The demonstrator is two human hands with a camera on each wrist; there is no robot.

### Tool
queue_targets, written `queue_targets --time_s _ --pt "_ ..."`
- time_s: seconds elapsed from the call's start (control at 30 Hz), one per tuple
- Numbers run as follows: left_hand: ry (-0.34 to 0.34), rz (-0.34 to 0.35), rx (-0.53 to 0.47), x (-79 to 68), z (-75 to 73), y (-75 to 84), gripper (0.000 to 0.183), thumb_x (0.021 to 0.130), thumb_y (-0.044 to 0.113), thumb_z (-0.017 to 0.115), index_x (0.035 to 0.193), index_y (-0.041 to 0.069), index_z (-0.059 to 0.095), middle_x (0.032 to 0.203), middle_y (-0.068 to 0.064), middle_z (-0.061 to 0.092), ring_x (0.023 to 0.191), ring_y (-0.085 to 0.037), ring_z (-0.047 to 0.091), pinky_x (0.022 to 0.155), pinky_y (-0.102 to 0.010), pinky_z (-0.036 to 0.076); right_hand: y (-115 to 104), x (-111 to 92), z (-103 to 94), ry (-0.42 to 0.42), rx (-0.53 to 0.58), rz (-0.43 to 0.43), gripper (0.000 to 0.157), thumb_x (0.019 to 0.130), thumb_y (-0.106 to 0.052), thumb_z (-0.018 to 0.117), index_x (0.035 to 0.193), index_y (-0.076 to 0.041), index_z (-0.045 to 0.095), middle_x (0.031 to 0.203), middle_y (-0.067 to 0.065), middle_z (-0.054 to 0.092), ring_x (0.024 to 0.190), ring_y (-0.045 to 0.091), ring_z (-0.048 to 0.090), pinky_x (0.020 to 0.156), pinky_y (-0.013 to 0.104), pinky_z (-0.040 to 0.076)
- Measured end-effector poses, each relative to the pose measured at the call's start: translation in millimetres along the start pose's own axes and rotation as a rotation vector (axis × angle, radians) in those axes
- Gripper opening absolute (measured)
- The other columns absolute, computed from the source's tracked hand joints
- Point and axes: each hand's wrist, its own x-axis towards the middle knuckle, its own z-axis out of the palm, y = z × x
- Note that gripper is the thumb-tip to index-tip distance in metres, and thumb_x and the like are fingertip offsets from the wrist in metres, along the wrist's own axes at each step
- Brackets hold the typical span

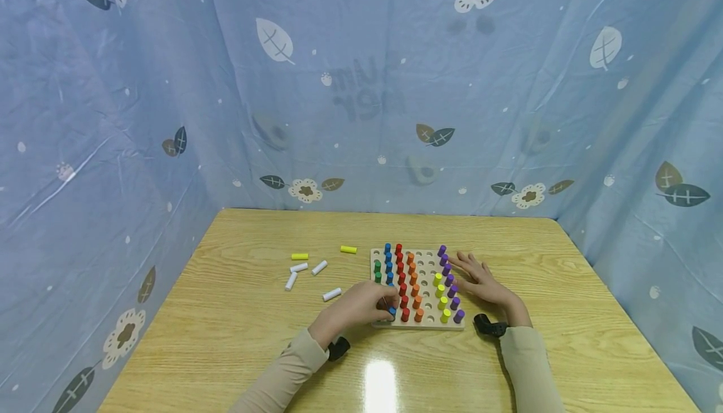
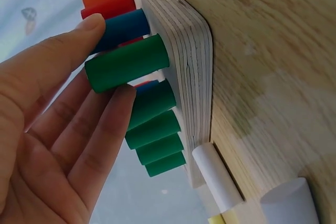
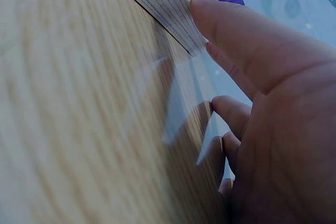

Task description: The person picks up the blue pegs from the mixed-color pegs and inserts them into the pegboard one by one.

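A wooden pegboard (image 1: 427, 323) holds rows of coloured pegs. At its near left corner my left hand (image 1: 361, 305) pinches a blue peg (image 2: 126, 29) that stands in the front row. In the left wrist view the thumb lies on that peg's top end, while the other fingers reach behind the green peg (image 2: 128, 62) and are partly hidden. My right hand (image 1: 480, 282) rests spread at the board's right side, beside the purple pegs (image 1: 449, 280). Its thumb (image 3: 210, 14) touches the board's edge, and the other fingertips reach down to the table.
Left of the board several white pegs (image 1: 331, 294) lie loose on the wooden table (image 1: 237, 312). Two yellow pegs (image 1: 348, 250) lie there too. Red pegs (image 1: 402, 279), orange pegs (image 1: 414, 278) and yellow ones stand in the board. A blue patterned curtain (image 1: 361, 86) surrounds the table.
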Motion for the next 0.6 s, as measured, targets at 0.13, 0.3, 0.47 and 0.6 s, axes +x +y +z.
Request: queue_targets --time_s 0.13,0.3,0.47,0.6 --pt "-0.003 0.010 0.011 -0.3 -0.1 0.5 0.010 0.082 0.022 0.071 0.085 0.025 0.063 0.079 0.016 0.062 0.069 0.009 0.055 0.063 -0.009 0.045 -0.1 0.0 0.0 0.002 -0.001 -0.002 0.053 0.094 -0.014 0.053 0.142 -0.002 0.034 0.149 0.032 0.007 0.134 0.051 -0.010 0.099 0.067 -0.016" --pt "-0.007 -0.005 -0.031 -1.0 -2.7 0.7 0.008 0.082 0.023 0.070 0.087 0.025 0.064 0.082 0.016 0.062 0.071 0.008 0.056 0.064 -0.011 0.045 -0.5 0.5 -1.0 -0.007 0.007 0.004 0.052 0.095 -0.014 0.052 0.143 -0.004 0.034 0.150 0.031 0.006 0.135 0.050 -0.012 0.099 0.066 -0.017" --pt "-0.002 -0.036 -0.134 -4.3 -9.0 -2.3 0.007 0.084 0.023 0.068 0.090 0.022 0.064 0.083 0.016 0.061 0.075 0.006 0.057 0.067 -0.015 0.047 -0.3 1.8 -2.6 -0.015 0.000 0.004 0.052 0.095 -0.015 0.051 0.143 -0.006 0.033 0.150 0.030 0.005 0.135 0.049 -0.013 0.099 0.066 -0.016" --pt "0.020 -0.047 -0.189 -8.0 -11.4 -9.0 0.009 0.086 0.024 0.067 0.093 0.019 0.065 0.085 0.015 0.062 0.077 0.005 0.057 0.070 -0.016 0.048 0.5 -0.8 -0.7 -0.007 -0.008 -0.001 0.052 0.094 -0.013 0.052 0.142 -0.005 0.034 0.150 0.030 0.007 0.135 0.051 -0.010 0.100 0.067 -0.014"
